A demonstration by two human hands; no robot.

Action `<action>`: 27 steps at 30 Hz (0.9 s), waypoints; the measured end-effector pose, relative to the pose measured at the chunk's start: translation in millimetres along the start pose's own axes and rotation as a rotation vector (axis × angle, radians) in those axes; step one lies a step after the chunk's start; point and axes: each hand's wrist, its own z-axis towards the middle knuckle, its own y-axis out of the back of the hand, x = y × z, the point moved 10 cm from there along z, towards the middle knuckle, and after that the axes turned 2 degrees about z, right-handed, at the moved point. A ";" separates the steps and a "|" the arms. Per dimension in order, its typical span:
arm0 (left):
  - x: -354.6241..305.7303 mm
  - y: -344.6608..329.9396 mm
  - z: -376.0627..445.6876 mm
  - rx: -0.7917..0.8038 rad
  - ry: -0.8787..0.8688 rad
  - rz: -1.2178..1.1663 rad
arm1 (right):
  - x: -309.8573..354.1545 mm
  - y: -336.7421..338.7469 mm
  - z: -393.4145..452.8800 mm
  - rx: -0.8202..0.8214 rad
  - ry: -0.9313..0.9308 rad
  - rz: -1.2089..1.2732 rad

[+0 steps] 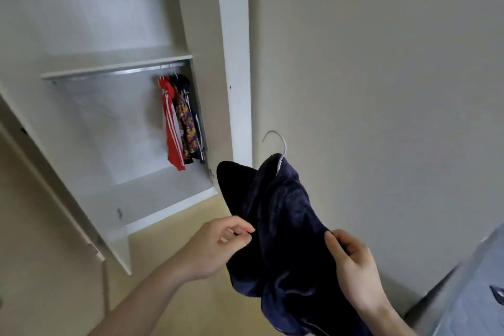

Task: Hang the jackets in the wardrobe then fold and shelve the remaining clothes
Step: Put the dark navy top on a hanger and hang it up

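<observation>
Two hands hold one dark blue jacket [283, 226] in front of the open wardrobe [152, 128]. The left hand [218, 248] is on the side of the jacket nearer the wardrobe. Its fingers [240, 226] are curled, and the thumb and first finger pinch the edge of the cloth. The right hand [351, 259] is on the far side from the wardrobe. Its fingers are bent around a fold and grip it. I think both hands hold the cloth like this to pull it straight on the hanger, so it sits well before it goes up.

The white hanger [281, 150] is inside the jacket. Only its hook sticks out at the top, pointing up, ready to catch the rail. The rest of the hanger is hidden by the cloth. I cannot tell if the jacket has a zip or if it is closed. Its bottom part is cut off by the edge of the view.

A gray-blue thing [469, 281] sits far to the right of the wardrobe. It may be a bed, but most of it is cut off.

Farther away, inside the wardrobe, a metal rail [117, 72] runs under a shelf [114, 64]. A few jackets [182, 117] hang there already, pushed to the right end. One is red with white stripes, one has a flower print, one is dark. They overlap, so I cannot count them for sure. The rest of the rail has room for this jacket.
</observation>
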 end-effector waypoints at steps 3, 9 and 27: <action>17.7 16.1 16.4 0.048 0.045 -0.044 | 12.0 -49.0 29.5 0.069 0.002 0.034; 66.2 79.1 55.1 0.027 0.131 -0.026 | 45.3 -148.8 86.5 0.177 0.016 0.089; 202.5 286.6 161.1 -0.294 0.287 -0.446 | 137.1 -416.2 228.8 0.431 0.098 0.221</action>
